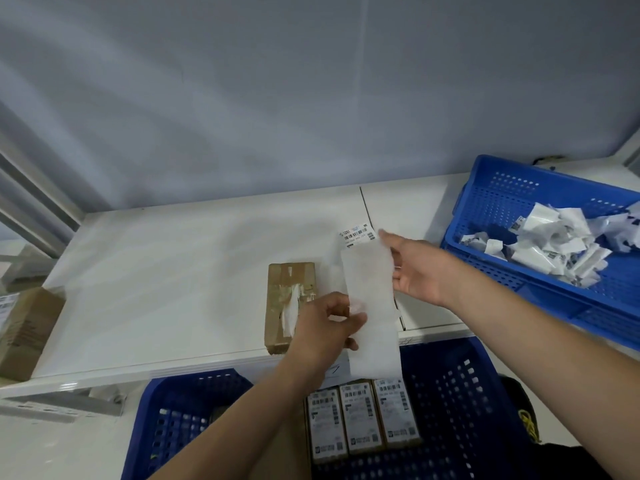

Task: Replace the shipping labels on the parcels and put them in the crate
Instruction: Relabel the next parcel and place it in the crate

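A brown taped parcel (285,303) lies on the white table (166,282), with torn label remains on its top. My left hand (329,327) pinches a long white paper strip (372,313), held upright just right of the parcel. My right hand (415,268) is behind the strip's upper right edge, fingers straight. A printed shipping label (358,233) lies on the table beyond the strip. A blue crate (460,403) below the table edge holds three labelled parcels (362,420) side by side.
A second blue crate (491,199) at the right, on the table, holds several crumpled paper scraps (554,244). A cardboard box (24,327) stands at the table's left edge. A grey wall closes off the back.
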